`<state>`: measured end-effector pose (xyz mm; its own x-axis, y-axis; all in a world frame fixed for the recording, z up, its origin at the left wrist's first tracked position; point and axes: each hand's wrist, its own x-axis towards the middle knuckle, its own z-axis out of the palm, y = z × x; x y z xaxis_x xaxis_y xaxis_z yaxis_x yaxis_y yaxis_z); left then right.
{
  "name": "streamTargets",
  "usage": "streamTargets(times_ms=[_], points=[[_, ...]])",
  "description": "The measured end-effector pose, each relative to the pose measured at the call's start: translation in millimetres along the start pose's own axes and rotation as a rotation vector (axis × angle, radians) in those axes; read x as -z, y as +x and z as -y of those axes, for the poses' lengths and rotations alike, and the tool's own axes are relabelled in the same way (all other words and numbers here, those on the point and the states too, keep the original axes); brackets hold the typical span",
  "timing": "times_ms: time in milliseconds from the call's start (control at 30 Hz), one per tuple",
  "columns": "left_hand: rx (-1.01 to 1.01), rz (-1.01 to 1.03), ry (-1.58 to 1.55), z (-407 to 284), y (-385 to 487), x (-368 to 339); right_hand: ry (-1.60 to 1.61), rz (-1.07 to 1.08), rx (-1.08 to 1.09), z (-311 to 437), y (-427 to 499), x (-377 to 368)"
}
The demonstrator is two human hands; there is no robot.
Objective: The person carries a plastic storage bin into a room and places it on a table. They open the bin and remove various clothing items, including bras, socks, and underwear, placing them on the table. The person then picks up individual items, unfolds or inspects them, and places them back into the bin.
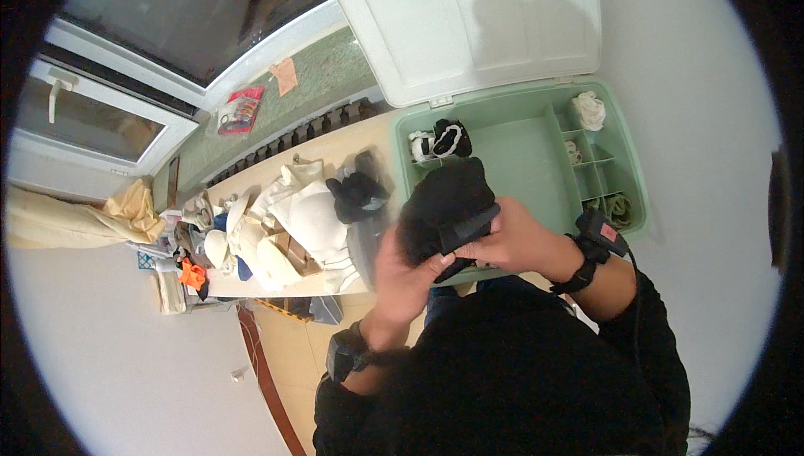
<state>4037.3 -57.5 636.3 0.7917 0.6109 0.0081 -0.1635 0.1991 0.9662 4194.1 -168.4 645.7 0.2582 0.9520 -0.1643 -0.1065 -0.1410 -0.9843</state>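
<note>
Both my hands hold a bundle of black fabric [449, 205] over the near left part of an open green plastic storage box [619, 135]. My left hand [405, 274] grips its lower left side, somewhat blurred. On its right edge, near a dark band, is my right hand [518, 239]. Inside the box, a black-and-white rolled cloth item [451, 138] and a white one [422, 145] sit in the far left corner. Dividers at the right hold a white bundle [589, 110] and a green bundle [619, 210]. The held fabric hides the box's near left part.
The box's white lid [465, 22] stands raised at the back. Left of the box, a pale table [317, 151] bears white garments [314, 220] and a dark fabric piece [357, 197]. A radiator [301, 135] and a window sill [323, 73] lie behind; a wall is at the right.
</note>
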Motion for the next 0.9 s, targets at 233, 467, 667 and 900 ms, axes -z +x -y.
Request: streamTargets(times_ms=[233, 467, 667, 900], points=[[0.126, -0.025, -0.243, 3.0, 4.5, 9.9, -0.106, -0.345, 0.356, 10.2, 4.6, 1.9], [0.116, 0.008, -0.105, 5.4, 12.0, 9.8, -0.579, -0.112, 0.664, 24.3, 9.0, 23.9], [0.096, -0.085, -0.277, 9.4, 21.0, 7.5, -0.831, -0.117, 0.966, 9.5, 4.0, 14.9], [0.195, -0.106, -0.557, 8.5, 21.7, 2.6, -0.773, -0.038, 1.039, -7.1, 4.7, 22.0]])
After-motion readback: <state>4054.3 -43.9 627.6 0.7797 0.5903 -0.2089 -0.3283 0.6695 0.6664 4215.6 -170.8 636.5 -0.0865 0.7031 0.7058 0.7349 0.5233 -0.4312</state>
